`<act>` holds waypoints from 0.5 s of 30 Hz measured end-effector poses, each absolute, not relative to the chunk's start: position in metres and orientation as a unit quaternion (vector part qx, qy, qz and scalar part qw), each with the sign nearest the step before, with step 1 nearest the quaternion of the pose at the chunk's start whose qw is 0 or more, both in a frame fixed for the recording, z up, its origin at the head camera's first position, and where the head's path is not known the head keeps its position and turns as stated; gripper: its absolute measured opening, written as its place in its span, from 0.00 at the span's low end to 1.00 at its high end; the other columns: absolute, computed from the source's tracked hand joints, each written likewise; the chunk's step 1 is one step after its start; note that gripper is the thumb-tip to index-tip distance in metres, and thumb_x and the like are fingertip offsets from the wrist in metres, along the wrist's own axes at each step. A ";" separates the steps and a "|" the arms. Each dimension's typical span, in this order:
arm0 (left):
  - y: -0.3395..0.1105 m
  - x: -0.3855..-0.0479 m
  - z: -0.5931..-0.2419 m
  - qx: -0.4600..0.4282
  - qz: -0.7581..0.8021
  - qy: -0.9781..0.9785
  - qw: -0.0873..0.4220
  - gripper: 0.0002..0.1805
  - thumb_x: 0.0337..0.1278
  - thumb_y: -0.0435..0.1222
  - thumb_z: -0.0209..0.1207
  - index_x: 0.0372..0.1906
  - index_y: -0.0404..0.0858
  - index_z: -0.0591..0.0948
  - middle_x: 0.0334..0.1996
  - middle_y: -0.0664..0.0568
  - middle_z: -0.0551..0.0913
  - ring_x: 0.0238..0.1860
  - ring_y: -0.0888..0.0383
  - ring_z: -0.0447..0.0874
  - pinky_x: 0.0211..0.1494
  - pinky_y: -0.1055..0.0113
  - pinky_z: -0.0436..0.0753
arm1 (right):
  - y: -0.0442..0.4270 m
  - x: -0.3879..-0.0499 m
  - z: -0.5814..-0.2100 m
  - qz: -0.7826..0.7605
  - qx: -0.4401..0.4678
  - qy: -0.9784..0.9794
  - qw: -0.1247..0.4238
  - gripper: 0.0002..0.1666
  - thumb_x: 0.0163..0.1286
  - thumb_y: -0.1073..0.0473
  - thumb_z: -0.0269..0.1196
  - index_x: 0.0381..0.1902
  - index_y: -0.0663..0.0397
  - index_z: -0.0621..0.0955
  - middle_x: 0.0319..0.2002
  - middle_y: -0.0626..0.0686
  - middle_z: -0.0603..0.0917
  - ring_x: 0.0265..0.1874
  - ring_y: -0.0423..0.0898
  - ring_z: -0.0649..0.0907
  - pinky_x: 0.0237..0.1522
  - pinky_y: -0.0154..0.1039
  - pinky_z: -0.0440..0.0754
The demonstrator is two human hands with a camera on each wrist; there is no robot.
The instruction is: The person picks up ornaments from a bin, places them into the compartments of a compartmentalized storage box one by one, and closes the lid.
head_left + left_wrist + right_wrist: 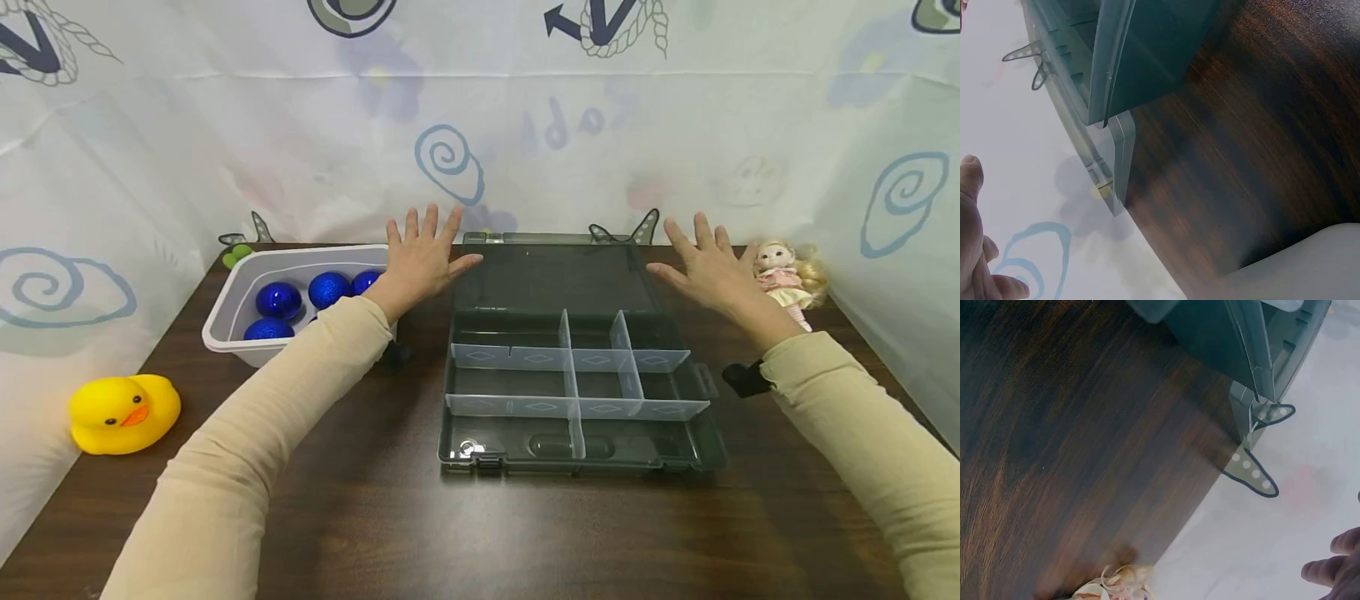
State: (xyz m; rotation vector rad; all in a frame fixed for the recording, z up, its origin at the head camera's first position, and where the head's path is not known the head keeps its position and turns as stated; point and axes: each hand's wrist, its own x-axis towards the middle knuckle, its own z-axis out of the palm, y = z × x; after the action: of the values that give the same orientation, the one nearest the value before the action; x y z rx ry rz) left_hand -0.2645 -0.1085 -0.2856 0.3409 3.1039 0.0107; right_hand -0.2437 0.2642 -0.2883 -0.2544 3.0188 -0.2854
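Observation:
In the head view the left hand [422, 265] is raised with fingers spread, between a white basin [225, 321] and a dark clear divided case [517, 454]; it holds nothing. Blue balls [279, 300] lie in the basin, partly hidden by the left forearm. The case has its lid [551, 275] laid back, and its compartments look empty. The right hand [712, 268], fingers spread and holding nothing, is beyond the case's right side, beside a small doll [782, 275]. The wrist views show part of the left hand [979, 250] and fingers of the right hand [1338, 565] at the edges.
A yellow rubber duck [123, 414] sits at the table's left edge. Something green [237, 255] shows behind the basin's back left corner. A printed white curtain [525, 150] hangs behind the dark wooden table [375, 517] and along both sides.

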 end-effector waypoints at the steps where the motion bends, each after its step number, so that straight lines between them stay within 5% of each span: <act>1: -0.109 -0.264 -0.285 0.108 0.004 0.994 0.010 0.44 0.63 0.65 0.37 0.75 0.48 0.39 0.75 0.39 0.40 0.73 0.36 0.36 0.69 0.36 0.38 | 0.265 -0.244 -0.289 -0.096 -0.084 0.991 0.050 0.49 0.68 0.28 0.39 0.75 0.47 0.39 0.71 0.71 0.33 0.67 0.75 0.39 0.55 0.77 0.28; 6: -0.115 -0.261 -0.280 0.108 0.039 0.993 0.014 0.44 0.64 0.64 0.37 0.75 0.48 0.39 0.75 0.40 0.40 0.73 0.36 0.34 0.70 0.36 0.37 | 0.273 -0.239 -0.292 -0.148 -0.109 0.982 0.033 0.47 0.71 0.33 0.44 0.75 0.54 0.45 0.71 0.73 0.42 0.67 0.74 0.48 0.59 0.76 0.41; 9: -0.130 -0.257 -0.273 0.115 0.098 0.989 0.007 0.42 0.66 0.61 0.39 0.75 0.45 0.41 0.74 0.38 0.43 0.73 0.36 0.37 0.70 0.38 0.41 | 0.285 -0.229 -0.299 -0.222 -0.143 0.964 0.015 0.40 0.73 0.43 0.50 0.72 0.62 0.55 0.66 0.75 0.59 0.63 0.71 0.63 0.59 0.66 0.62; 12: -0.157 -0.251 -0.268 0.122 0.173 0.977 -0.002 0.38 0.69 0.54 0.42 0.74 0.39 0.49 0.73 0.37 0.51 0.72 0.37 0.47 0.71 0.43 0.51 | 0.300 -0.215 -0.309 -0.308 -0.180 0.934 0.035 0.33 0.73 0.54 0.53 0.69 0.66 0.61 0.59 0.73 0.71 0.54 0.50 0.78 0.50 0.40 0.77; 15: -0.188 -0.242 -0.269 0.113 0.241 0.964 -0.012 0.31 0.70 0.46 0.46 0.71 0.34 0.59 0.68 0.36 0.62 0.67 0.39 0.61 0.68 0.47 0.61 | 0.312 -0.203 -0.324 -0.366 -0.208 0.902 0.090 0.33 0.71 0.60 0.55 0.69 0.67 0.60 0.58 0.72 0.72 0.47 0.28 0.77 0.40 0.23 0.75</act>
State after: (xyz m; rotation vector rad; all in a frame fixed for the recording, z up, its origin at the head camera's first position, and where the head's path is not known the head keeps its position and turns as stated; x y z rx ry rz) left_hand -0.2424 -0.1885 -0.2689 0.3580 3.0505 0.7623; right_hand -0.2028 0.3125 -0.3235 -0.6195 2.6830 -1.0893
